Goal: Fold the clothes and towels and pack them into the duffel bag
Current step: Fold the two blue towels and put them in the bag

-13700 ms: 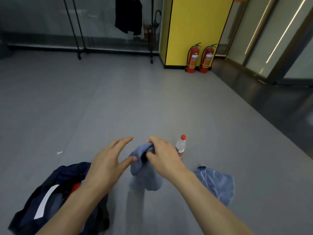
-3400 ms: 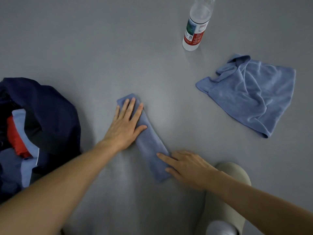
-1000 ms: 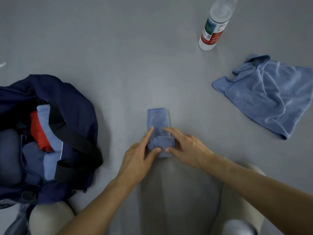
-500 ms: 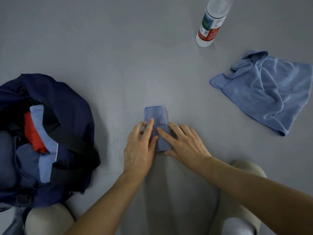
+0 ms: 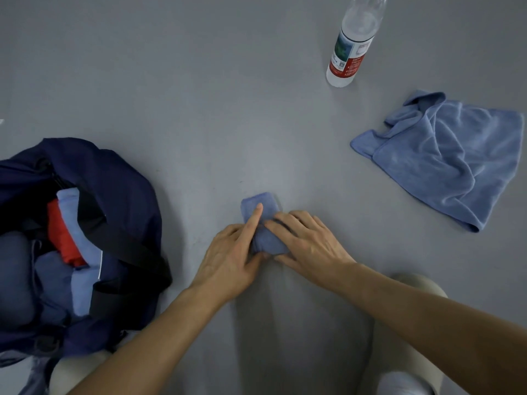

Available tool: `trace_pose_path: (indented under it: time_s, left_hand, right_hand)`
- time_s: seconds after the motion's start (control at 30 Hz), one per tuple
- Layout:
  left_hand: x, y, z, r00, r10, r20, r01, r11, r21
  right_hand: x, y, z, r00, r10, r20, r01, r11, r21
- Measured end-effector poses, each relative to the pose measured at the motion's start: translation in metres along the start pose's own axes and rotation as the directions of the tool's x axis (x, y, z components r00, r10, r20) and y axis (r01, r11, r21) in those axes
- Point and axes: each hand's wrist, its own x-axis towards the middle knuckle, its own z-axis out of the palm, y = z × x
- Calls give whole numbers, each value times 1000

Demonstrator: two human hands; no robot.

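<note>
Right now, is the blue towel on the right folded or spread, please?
Spread, unfolded: the towel lies rumpled and loose on the floor, untouched.

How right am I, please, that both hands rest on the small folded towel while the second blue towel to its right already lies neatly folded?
One slip: the head view shows the second blue towel crumpled, not folded. Left hand and right hand are on the small folded towel.
</note>
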Motion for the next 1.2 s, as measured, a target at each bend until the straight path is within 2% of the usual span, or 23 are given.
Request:
trace_pose_path:
  time_s: [0.07,0.13,0.2,0.23,0.27,0.3,0.33,0.43,0.5,0.53,0.6,0.67,0.73,0.77,0.87,0.93,0.97,1.0,1.07,1.13,1.2]
  left_hand:
    - [1,6,-6,993,-82,90,87,995,-52]
    - [1,9,-3,967,-244,79,254,950,-182]
    - [0,14,3,883,-467,-37,401,795,-456]
    - [0,18,7,815,-578,-39,444,667,-598]
    - [0,23,11,756,-655,24,477,525,-705]
    - [2,31,14,734,-672,96,490,427,-760]
    - [4,38,18,741,-658,136,494,396,-774]
    - [14,56,14,784,-608,127,446,408,-797]
    - [22,63,1,794,-592,138,429,384,-818]
    - [24,65,-11,799,-584,145,424,376,-824]
    - [28,68,-40,808,-571,145,427,399,-812]
    - [24,65,-81,809,-575,120,424,429,-798]
    - [15,54,-129,812,-577,89,422,474,-773]
    - [9,47,-152,817,-572,72,421,506,-753]
    - [-26,18,-222,835,-550,-14,371,582,-724]
    - [-50,-4,-249,837,-542,-75,359,648,-672]
    - [-65,-20,-259,828,-550,-109,362,673,-645]
    - [-78,-36,-263,811,-566,-147,368,691,-622]
    - [-101,-74,-261,733,-641,-229,383,667,-639]
    - [-115,-107,-250,658,-703,-268,410,634,-656]
    - [-128,-133,-234,639,-735,-226,481,611,-628]
  right_hand:
    - [1,1,0,1000,-9,-16,10,999,35]
    - [7,-2,-8,996,70,57,-77,988,133]
    - [16,-3,-19,947,236,218,-290,920,263]
    - [20,-2,-22,905,307,293,-392,870,299]
    - [24,-1,-25,864,361,350,-476,812,338]
    - [26,2,-26,827,402,394,-549,729,408]
    - [27,4,-26,801,422,425,-596,629,498]
    - [24,12,-24,735,388,555,-671,304,676]
    - [21,16,-35,683,304,665,-707,44,706]
    - [22,15,-43,676,257,691,-705,-49,707]
    - [31,10,-63,706,187,683,-675,-113,729]
    - [54,-9,-89,743,74,665,-659,-94,747]
    - [85,-37,-110,759,2,651,-651,8,759]
    - [101,-51,-117,769,-14,639,-636,96,766]
    - [144,-109,-133,818,-31,574,-487,493,721]
    - [162,-137,-138,878,-29,477,-284,770,571]
    - [171,-152,-139,899,-64,434,-173,857,485]
    - [177,-163,-140,905,-116,409,-71,907,414]
    - [187,-186,-141,877,-221,428,85,946,313]
    - [198,-200,-126,857,-246,453,137,956,260]
    - [213,-210,-91,885,-197,422,116,971,208]
